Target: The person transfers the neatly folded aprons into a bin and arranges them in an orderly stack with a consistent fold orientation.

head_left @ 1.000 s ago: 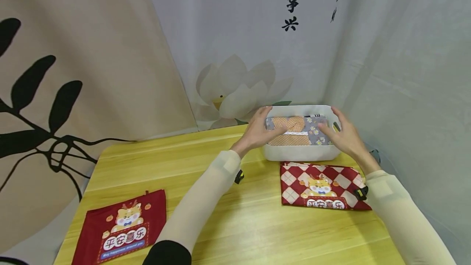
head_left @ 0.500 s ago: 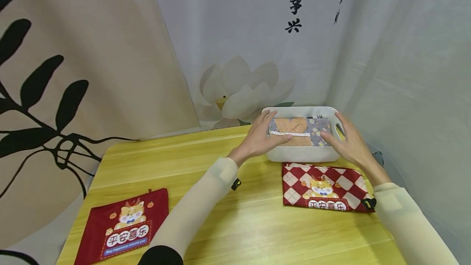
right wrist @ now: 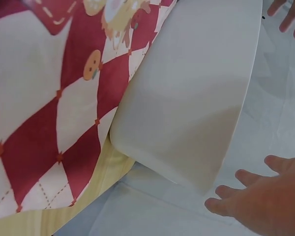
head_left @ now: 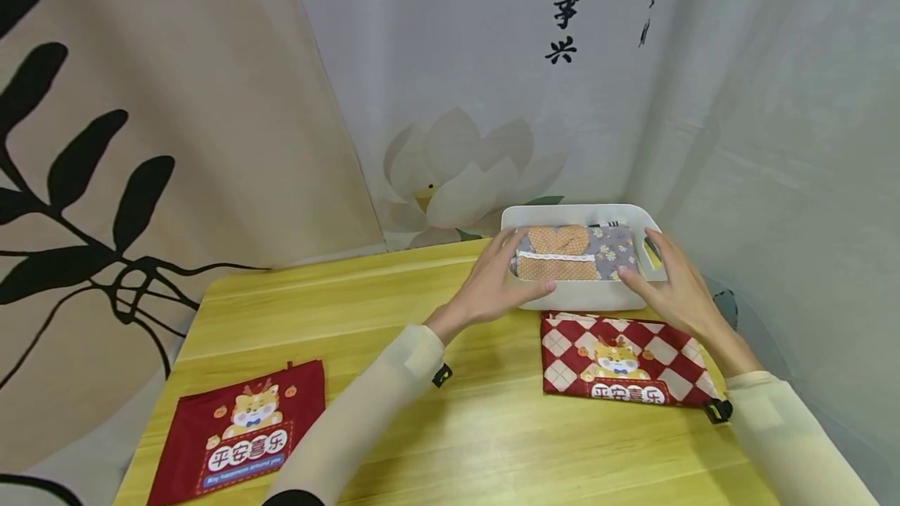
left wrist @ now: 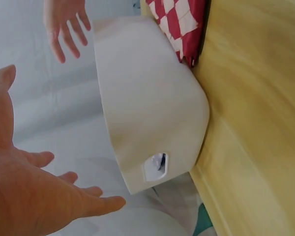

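A white plastic basket (head_left: pixel 583 300) stands at the back right of the table. In it lies a folded cloth item, grey with daisies and with an orange dotted panel (head_left: pixel 562 268). My left hand (head_left: pixel 487 281) hovers at the basket's left side, fingers spread. On the other side is my right hand (head_left: pixel 678 283), its fingers loosely extended near the handle hole. Both wrist views show a gap between the basket wall (left wrist: pixel 142 93) and my left hand (left wrist: pixel 34 191), and my right hand (right wrist: pixel 270 201) beside the basket's corner. Neither hand holds anything.
A folded red-and-cream checked cloth (head_left: pixel 626 358) with a cartoon animal lies just in front of the basket. At the table's left lies a dark red printed cloth piece (head_left: pixel 242 428). A printed curtain (head_left: pixel 464 84) hangs behind the wooden table (head_left: pixel 485 428).
Both hands have drawn back from the basket's sides toward me, the right one also outward. The basket stays about where it was. My head view has shifted slightly.
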Motion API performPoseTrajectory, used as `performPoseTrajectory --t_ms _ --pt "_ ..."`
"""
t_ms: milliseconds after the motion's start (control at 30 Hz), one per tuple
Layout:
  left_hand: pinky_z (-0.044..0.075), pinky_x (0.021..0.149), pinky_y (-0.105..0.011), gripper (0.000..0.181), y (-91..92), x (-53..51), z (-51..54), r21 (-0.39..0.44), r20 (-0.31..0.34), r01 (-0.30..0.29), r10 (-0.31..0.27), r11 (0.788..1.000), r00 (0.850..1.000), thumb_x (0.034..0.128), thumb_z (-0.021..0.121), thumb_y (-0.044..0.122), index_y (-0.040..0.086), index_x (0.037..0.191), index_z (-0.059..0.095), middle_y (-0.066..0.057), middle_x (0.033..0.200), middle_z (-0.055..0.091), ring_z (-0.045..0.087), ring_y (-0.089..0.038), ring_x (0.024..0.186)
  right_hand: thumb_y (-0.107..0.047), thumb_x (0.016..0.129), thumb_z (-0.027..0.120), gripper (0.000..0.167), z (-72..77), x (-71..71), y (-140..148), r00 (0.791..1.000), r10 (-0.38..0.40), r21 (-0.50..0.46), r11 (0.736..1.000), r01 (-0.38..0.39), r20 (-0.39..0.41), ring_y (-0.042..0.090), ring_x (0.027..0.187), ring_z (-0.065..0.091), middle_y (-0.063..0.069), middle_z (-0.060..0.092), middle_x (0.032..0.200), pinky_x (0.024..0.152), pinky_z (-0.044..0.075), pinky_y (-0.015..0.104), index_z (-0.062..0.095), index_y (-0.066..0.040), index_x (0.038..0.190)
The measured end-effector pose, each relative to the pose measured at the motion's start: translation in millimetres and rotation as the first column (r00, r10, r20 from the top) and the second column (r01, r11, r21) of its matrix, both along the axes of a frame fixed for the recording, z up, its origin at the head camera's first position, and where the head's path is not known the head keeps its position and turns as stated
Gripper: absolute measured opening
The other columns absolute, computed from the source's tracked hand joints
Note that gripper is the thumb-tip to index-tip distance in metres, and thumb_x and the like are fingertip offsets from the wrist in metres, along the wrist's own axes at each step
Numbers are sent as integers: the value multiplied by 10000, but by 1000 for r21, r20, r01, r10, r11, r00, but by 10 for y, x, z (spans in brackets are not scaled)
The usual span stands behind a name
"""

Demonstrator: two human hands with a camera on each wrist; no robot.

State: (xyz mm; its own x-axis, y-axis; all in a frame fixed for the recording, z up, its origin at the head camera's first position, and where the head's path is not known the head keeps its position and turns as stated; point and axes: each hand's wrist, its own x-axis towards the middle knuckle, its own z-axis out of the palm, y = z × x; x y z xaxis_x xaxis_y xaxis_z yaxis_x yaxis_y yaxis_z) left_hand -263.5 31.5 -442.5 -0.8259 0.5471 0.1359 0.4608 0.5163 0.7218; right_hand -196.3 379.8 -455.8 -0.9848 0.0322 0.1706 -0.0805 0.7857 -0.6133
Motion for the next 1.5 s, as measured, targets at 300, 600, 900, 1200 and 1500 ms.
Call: performPoseTrajectory --t_ms 300,600,900,1200,1500 --pt "303 1369 -736 1048 -99 163 -108 25 53 -17 16 1000 998 986 733 688 353 1824 199 -53 1930 102 199 -387 1775 -527 1066 711 999 -55 127 5 1000 14 15 1000 -13 -20 641 1668 256 272 198 1876 1174 266 962 149 -230 1837" --pt "369 1350 -708 1025 -132 395 -181 67 84 0 -6 998 996 994 775 637 356 1816 229 -33 1920 148 264 -361 1758 -526 1060 723 1003 -116 222 4 1000 7 25 1000 -7 -9 667 1629 304 289 222 1864 1138 298 966 167 -211 1833" --pt "351 1356 -718 1020 -102 613 -250 61 132 16 -24 998 991 994 764 647 352 1814 236 11 1924 134 252 -346 1764 -508 1068 718 1005 -185 323 52 1000 -2 37 999 3 -8 704 1607 293 325 204 1854 1109 292 984 150 -187 1833" --pt "373 1364 -673 1022 36 758 -358 35 135 42 -46 999 990 998 747 662 293 1815 256 15 1921 149 274 -313 1757 -532 1067 714 1029 -222 469 133 999 -33 51 998 32 15 713 1588 302 316 188 1861 1068 306 987 134 -163 1832" --pt "370 1378 -635 1031 190 853 -513 -5 134 54 -53 999 990 1007 736 669 205 1809 285 -54 1918 174 283 -319 1756 -489 1060 741 1033 -294 592 225 999 -35 42 999 35 7 707 1590 300 321 217 1850 1066 316 979 130 -187 1836"
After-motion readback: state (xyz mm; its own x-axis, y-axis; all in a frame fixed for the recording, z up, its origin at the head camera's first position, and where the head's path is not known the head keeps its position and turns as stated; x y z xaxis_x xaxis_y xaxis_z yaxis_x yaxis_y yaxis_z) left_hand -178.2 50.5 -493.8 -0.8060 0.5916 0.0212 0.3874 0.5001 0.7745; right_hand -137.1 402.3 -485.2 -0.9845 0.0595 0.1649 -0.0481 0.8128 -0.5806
